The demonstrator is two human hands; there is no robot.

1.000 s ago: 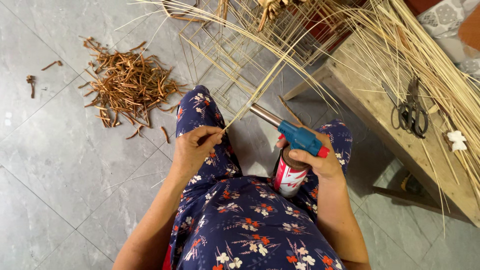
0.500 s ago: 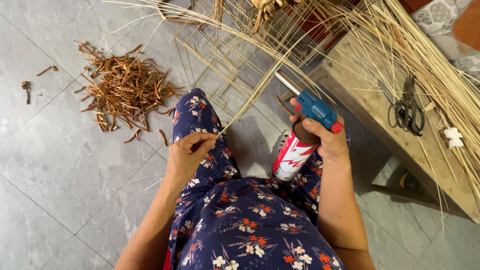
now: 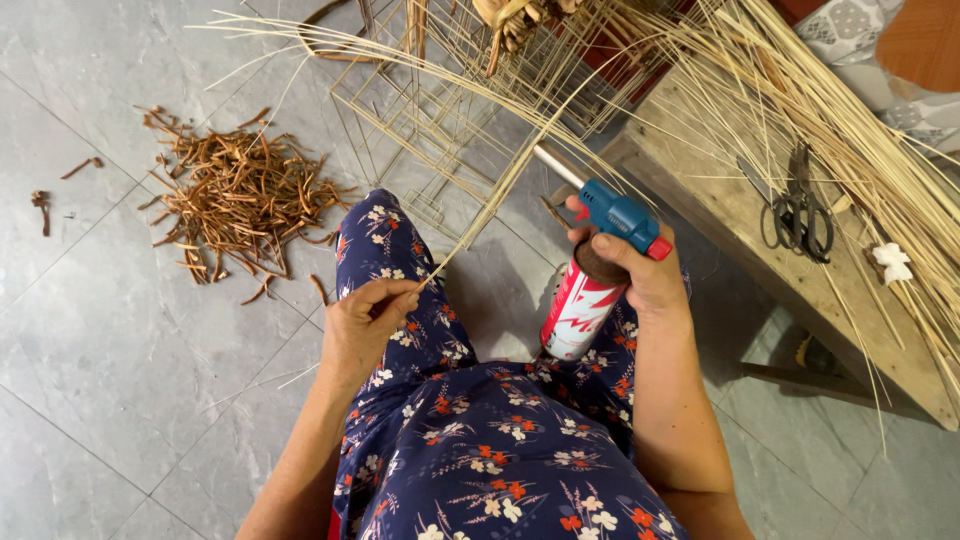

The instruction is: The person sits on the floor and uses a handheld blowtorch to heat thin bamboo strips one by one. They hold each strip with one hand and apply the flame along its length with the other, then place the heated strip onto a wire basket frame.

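My left hand (image 3: 365, 325) rests on my left knee and pinches the end of a thin pale cane strip (image 3: 490, 205) that runs up and to the right into a bundle. My right hand (image 3: 640, 270) grips a gas torch (image 3: 600, 265): a red and white can with a blue head and a metal nozzle pointing up-left toward the strip. I sit in a dark blue flowered dress (image 3: 480, 430).
A pile of brown bark shavings (image 3: 235, 195) lies on the grey tile floor at left. Thin cane frames (image 3: 450, 90) lie ahead. A wooden bench (image 3: 790, 280) at right carries black scissors (image 3: 800, 205) and a long bundle of pale cane (image 3: 860, 130).
My right hand has lifted the torch up and to the right, off my lap toward the strip. My left hand stays on the knee, holding the strip end.
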